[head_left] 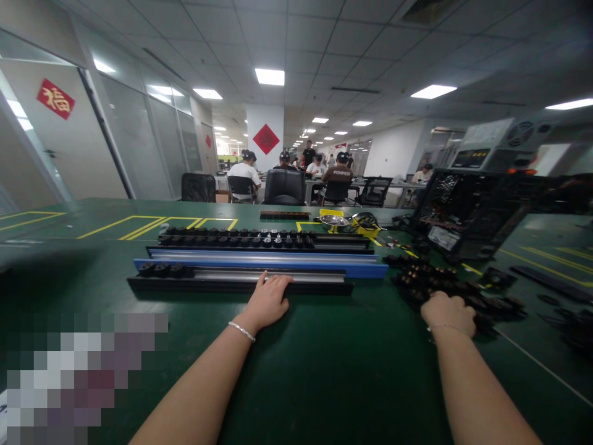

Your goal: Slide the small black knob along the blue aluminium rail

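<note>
My left hand (271,300) is at the near edge of the closest black rail (315,288), its fingers bent over the rail. This rail has a bright metal channel and a few round black parts (162,269) at its left end. Behind it lies a blue rail (361,270), and beyond that black rails (343,245) carry rows of similar black parts. On the right, my right hand (448,311) is at the near side of a heap of small black parts (419,275). Its fingers are curled and their tips hidden, so whatever they hold does not show.
An open computer case (467,213) with a power supply (503,145) on top stands at the right. A metal bowl (334,220) and a yellow tray with cables (368,225) sit behind the rails. Several people sit at desks farther back.
</note>
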The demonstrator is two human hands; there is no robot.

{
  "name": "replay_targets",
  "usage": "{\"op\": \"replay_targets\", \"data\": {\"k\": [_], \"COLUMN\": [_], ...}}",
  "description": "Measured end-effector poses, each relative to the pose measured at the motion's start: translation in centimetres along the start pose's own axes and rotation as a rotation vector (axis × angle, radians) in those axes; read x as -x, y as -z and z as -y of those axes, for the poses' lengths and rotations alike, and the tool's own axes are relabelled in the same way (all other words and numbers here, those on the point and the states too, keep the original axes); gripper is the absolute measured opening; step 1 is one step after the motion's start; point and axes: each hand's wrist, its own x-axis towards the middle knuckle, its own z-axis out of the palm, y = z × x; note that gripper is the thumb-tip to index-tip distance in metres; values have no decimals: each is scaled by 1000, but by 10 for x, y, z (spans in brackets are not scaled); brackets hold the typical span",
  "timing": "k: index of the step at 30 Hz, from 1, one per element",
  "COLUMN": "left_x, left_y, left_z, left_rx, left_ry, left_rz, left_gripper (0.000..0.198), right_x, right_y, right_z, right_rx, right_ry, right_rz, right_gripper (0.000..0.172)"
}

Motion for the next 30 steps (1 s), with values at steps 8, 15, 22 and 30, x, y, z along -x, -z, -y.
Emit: {"op": "replay_targets", "data": {"k": [8, 15, 22, 30], "left_x": [-1, -4, -1, 16], "left_y": [-1, -2, 6, 35], "left_z": [1, 10, 36, 86], "left_rx": [-3, -114, -251, -86], "left_ry": [19, 204, 579, 1206], "left_rz": [-68, -279, -394, -533], "left_gripper": [41, 25, 34, 48], "right_x": [15, 68, 108, 108], "right_y": [-4, -23, -43, -46], "right_z": [26, 95, 115, 116], "right_rx": [-42, -245, -132, -130], "right_ry": [268, 907, 1099, 1067], "right_rz": [-341, -207, 25, -13], "right_gripper": [36, 39, 46, 47]}}
